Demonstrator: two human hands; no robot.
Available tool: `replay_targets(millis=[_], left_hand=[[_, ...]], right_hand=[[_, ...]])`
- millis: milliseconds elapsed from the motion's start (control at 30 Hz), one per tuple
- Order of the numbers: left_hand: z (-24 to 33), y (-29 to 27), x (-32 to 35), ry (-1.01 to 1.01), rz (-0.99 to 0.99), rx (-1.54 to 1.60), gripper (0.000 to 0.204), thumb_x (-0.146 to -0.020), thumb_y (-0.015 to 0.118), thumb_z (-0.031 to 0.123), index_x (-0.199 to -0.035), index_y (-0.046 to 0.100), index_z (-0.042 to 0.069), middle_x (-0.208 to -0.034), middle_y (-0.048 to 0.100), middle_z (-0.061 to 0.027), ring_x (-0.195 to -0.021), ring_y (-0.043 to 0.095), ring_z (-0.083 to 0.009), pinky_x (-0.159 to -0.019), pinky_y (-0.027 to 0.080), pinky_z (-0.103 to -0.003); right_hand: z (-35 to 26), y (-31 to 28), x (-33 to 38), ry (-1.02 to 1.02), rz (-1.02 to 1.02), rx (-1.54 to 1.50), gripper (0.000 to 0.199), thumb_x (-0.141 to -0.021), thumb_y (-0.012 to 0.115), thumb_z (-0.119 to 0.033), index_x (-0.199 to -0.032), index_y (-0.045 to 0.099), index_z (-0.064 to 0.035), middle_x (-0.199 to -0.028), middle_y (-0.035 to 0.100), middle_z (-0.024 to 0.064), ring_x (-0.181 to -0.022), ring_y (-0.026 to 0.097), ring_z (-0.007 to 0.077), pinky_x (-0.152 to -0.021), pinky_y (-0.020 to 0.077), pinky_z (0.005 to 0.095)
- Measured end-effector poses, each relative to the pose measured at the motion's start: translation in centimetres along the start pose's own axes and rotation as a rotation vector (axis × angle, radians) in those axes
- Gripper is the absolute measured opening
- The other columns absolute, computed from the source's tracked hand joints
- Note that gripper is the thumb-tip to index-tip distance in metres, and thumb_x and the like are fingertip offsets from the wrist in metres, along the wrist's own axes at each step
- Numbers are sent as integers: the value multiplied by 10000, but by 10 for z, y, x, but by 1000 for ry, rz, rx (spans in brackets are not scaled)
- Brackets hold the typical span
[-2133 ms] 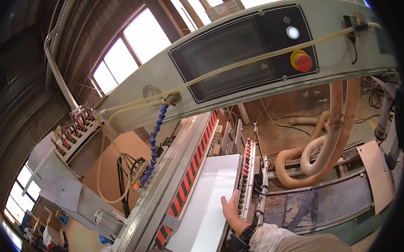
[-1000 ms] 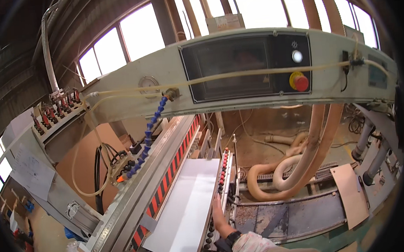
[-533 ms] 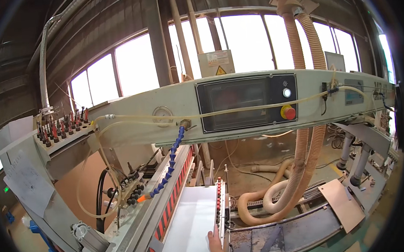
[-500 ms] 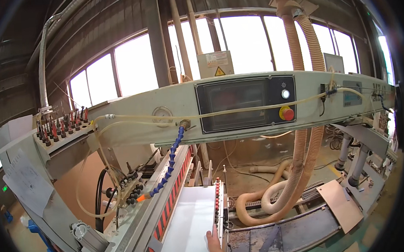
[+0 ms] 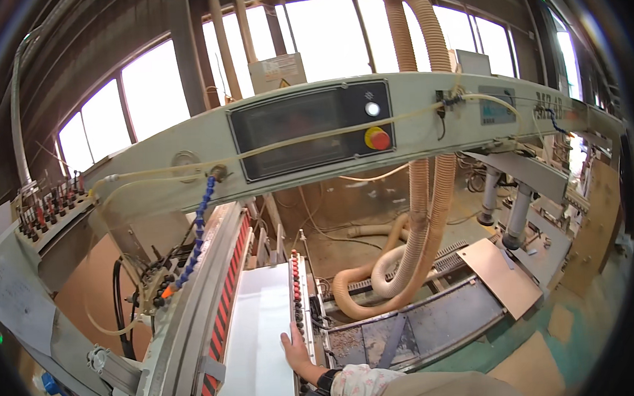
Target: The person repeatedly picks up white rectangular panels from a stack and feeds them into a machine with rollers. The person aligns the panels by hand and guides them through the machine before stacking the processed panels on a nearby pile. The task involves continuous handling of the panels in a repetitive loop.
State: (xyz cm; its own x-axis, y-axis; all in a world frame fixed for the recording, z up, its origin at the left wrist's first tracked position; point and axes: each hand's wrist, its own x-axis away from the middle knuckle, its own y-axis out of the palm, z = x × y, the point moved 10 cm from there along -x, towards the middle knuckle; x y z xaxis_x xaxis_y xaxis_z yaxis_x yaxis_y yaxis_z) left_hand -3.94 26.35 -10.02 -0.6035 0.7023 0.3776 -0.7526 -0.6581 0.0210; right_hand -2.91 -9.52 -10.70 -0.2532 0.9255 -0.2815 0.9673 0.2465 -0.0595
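Note:
My right hand (image 5: 297, 351) reaches in from the lower right, with a dark band on the wrist. Its fingers are stretched out, and it rests flat on the right edge of a long white panel (image 5: 256, 344), gripping nothing. The panel lies lengthwise in the machine bed, between a red-and-black striped guard (image 5: 226, 310) on its left and a row of red and black drill bits (image 5: 296, 285) along its right side. My left hand is out of the picture.
Above the panel spans a pale machine beam (image 5: 412, 107) with a dark screen (image 5: 295, 131) and a red stop button (image 5: 377, 139). A blue jointed hose (image 5: 202, 222) hangs at left. Ribbed ducts (image 5: 428, 192) loop down behind, near a tan board (image 5: 500, 278).
The view has shifted right and down, so the machine appears farther left and higher. More of my right forearm shows. My hand still lies at the panel's right edge.

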Motion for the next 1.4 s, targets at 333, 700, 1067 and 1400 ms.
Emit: replay_targets(millis=[333,700,1067,1400], left_hand=[[24,45,42,17,41,264,183,-908,509,152,-1014,585,24,-661,555,-17,-548,469,-81,-503,370,-205],[31,104,5,25,63,-21,364,-898,534,225,-1212,502,44,-934,616,-72,-753,570,-126,-675,477,-250],[158,156,-156,701,368,-1169,426,-753,654,193,-1081,529,-47,-1133,514,-235,-1057,479,-385,-891,402,-415],[146,170,-170,833,490,-1340,423,-787,626,178,-1130,511,-43,-1181,494,-216,-1100,450,-414,-932,381,-446]], right_hand=[[5,-6,-6,10,-114,13,674,-891,445,-454,-1353,267,4,-1382,310,213,-1289,294,328,-1034,245,416],[158,-194,-39,663,-328,-260,336,-881,534,-337,-1067,552,-57,-941,631,67,-753,608,147,-623,483,275],[199,-245,-21,950,-379,-390,283,-901,495,-319,-1043,494,-75,-963,612,88,-779,605,192,-659,486,326],[227,-250,-8,1040,-399,-443,289,-904,493,-295,-1060,499,-51,-945,613,88,-784,606,190,-649,500,312]])
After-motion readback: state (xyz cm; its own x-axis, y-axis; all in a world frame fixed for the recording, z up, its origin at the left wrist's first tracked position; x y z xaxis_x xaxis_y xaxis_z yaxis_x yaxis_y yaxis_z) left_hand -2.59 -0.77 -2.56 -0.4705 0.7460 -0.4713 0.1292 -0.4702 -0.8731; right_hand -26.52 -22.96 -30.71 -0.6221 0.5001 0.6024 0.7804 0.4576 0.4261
